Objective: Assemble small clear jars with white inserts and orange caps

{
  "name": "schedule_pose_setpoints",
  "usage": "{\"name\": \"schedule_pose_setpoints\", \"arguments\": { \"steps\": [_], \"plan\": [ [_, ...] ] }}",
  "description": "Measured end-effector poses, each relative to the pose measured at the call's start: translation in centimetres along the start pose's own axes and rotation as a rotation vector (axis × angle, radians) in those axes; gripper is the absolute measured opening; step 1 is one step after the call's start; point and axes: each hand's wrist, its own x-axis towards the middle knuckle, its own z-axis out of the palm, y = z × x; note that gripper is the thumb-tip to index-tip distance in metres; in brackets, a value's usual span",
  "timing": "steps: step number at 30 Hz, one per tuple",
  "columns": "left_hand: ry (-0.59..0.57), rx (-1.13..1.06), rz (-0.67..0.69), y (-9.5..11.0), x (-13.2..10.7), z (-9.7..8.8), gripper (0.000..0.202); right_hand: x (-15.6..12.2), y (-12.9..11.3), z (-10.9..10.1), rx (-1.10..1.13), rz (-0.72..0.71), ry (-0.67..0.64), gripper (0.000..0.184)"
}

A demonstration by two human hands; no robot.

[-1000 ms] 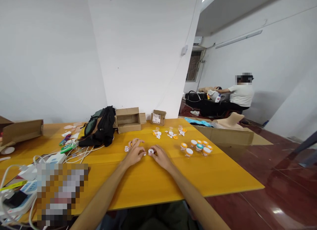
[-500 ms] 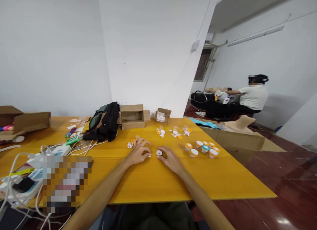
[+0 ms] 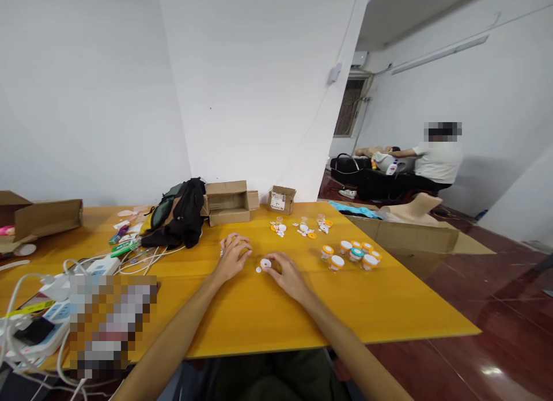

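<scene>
On the yellow table (image 3: 268, 314) my right hand (image 3: 286, 274) pinches a small white round cap (image 3: 265, 264) with thumb and forefinger. A smaller white piece (image 3: 258, 269) lies just left of it. My left hand (image 3: 232, 257) rests farther back with its fingers curled down over small white and orange pieces; what it holds, if anything, is hidden. Several small jars (image 3: 351, 254) with orange, white and teal lids stand to the right. More loose caps and clear jars (image 3: 302, 228) lie behind.
A black bag (image 3: 181, 214) and open cardboard boxes (image 3: 228, 201) sit at the table's back. Cables and power strips (image 3: 56, 291) crowd the left side. A large flat carton (image 3: 406, 234) lies at the right edge. Another person (image 3: 436, 159) sits far right.
My left hand has moved back and left, away from the small white piece, and curled over the pieces behind. My right hand stays on the white cap.
</scene>
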Motion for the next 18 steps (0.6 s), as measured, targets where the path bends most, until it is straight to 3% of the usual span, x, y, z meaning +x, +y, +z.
{"name": "schedule_pose_setpoints", "arguments": {
  "steps": [6,18],
  "plan": [
    [-0.017,0.017,0.055,0.1,-0.2,-0.1,0.017,0.5,-0.8,1.4,0.003,-0.068,-0.031,0.013],
    [-0.141,0.022,0.155,1.0,-0.3,-0.2,0.021,0.6,-0.7,1.3,-0.020,-0.085,-0.099,0.014]
  ]
}}
